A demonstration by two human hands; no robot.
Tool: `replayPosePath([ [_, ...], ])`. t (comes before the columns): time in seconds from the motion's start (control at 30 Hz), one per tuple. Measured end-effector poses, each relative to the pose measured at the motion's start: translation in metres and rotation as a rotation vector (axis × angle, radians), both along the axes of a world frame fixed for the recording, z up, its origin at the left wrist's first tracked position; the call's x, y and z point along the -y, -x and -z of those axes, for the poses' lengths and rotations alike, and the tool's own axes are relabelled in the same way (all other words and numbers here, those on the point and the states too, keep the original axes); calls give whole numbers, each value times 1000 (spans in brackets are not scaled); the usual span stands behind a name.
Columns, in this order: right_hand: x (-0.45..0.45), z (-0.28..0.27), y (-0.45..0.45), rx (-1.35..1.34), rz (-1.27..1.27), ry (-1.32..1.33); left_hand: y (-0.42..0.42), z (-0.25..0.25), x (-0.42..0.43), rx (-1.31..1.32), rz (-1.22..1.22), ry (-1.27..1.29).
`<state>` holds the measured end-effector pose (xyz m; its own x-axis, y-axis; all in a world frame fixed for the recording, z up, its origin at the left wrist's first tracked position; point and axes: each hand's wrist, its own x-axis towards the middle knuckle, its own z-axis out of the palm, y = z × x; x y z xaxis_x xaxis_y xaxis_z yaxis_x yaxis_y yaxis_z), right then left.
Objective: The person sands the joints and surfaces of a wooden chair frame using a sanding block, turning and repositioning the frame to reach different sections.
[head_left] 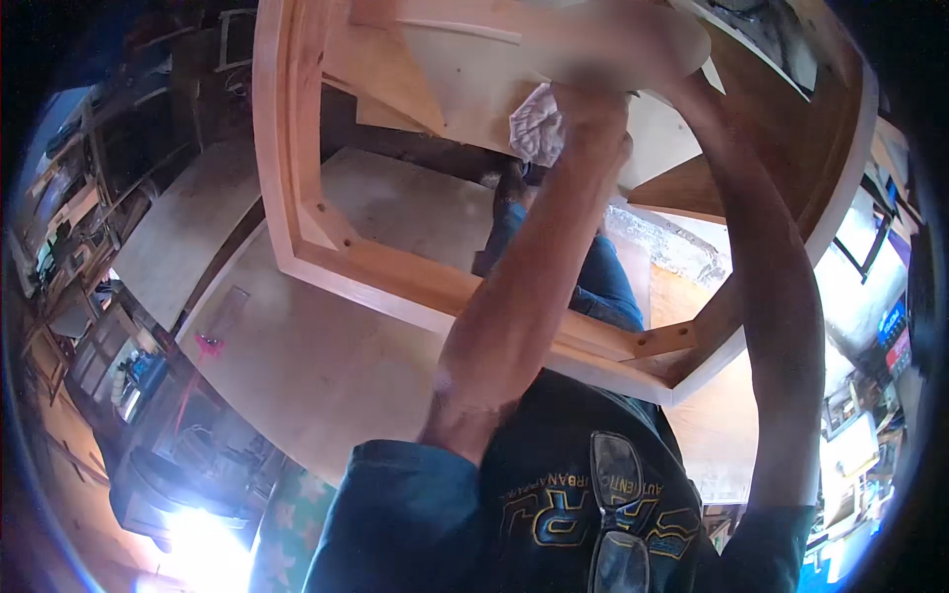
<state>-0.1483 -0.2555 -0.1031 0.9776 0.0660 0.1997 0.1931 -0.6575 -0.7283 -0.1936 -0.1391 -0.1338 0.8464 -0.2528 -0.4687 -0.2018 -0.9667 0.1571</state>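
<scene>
A large pale wooden frame [381, 282] with angled corners and corner blocks surrounds my reaching arms. My left hand [596, 111] is inside it, near the far side, and looks closed. A crumpled whitish cloth [537, 126] sticks out at the left of this hand, seemingly held in it; the fingers are largely hidden. My right forearm bends in from the right, and my right hand [662, 49] is beside and beyond the left one, near the far rail. A blurred patch covers it, so its fingers do not show.
Pale boards [306, 366] lie beneath and left of the frame. A transparent strip and a pink scrap [209, 345] rest on one. My legs [605, 282] show through the frame's opening. Glasses [620, 514] hang on my dark shirt. Cluttered shelves [64, 237] stand at left, with a bright light below.
</scene>
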Motion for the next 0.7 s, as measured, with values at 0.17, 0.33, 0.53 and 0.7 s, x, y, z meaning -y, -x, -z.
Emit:
replayPosePath([
  [0.17, 3, 3, 0, -19, 26, 46, -14, -20, -50, 28, -245, 518],
  [0.33, -2, -6, 2, -60, 44, 4, -55, 46, -136, 139, -406, 785],
  [0.53, 1, 2, -2, 93, -5, 42, 12, 36, 20, 132, -227, 495],
  [0.7, 27, 38, -21, -33, -516, -834, 83, 34, 139, 88, -533, 1079],
])
